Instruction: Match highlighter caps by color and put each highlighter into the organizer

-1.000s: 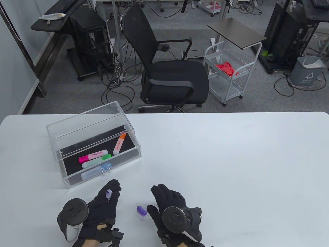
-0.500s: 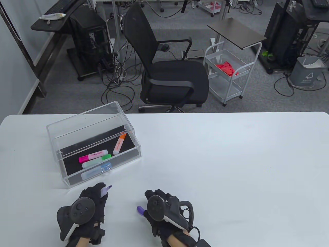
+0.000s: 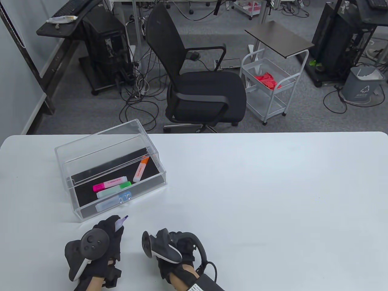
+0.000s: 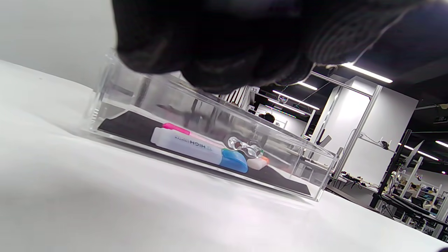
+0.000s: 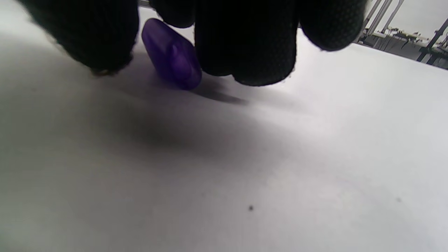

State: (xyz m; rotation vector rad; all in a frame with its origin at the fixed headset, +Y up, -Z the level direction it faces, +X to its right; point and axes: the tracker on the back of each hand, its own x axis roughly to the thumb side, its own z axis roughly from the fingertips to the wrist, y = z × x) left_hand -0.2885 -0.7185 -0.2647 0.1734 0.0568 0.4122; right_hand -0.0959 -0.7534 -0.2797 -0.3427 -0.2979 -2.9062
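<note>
My left hand (image 3: 113, 229) grips an uncapped purple highlighter (image 3: 120, 221) just in front of the organizer, its tip pointing up and right. The clear acrylic organizer (image 3: 88, 151) holds a pink (image 3: 109, 183), a green (image 3: 114, 189), a blue (image 3: 113, 202) and an orange highlighter (image 3: 141, 169). My right hand (image 3: 178, 242) is turned on its side to the right of the left hand. Its tracker hides the fingers in the table view. In the right wrist view the thumb and fingers (image 5: 245, 52) pinch the purple cap (image 5: 171, 59) just above the table.
The organizer (image 4: 308, 164) lies close ahead of the left glove (image 4: 227, 42), with the blue highlighter (image 4: 199, 150) nearest its front wall. A black office chair (image 3: 200, 88) stands beyond the table's far edge. White tabletop (image 3: 272, 197) stretches to the right.
My right hand closed on the purple cap, rolled onto its side and moved left toward the left hand. The left hand turned palm down, and the highlighter's tip now points up-right.
</note>
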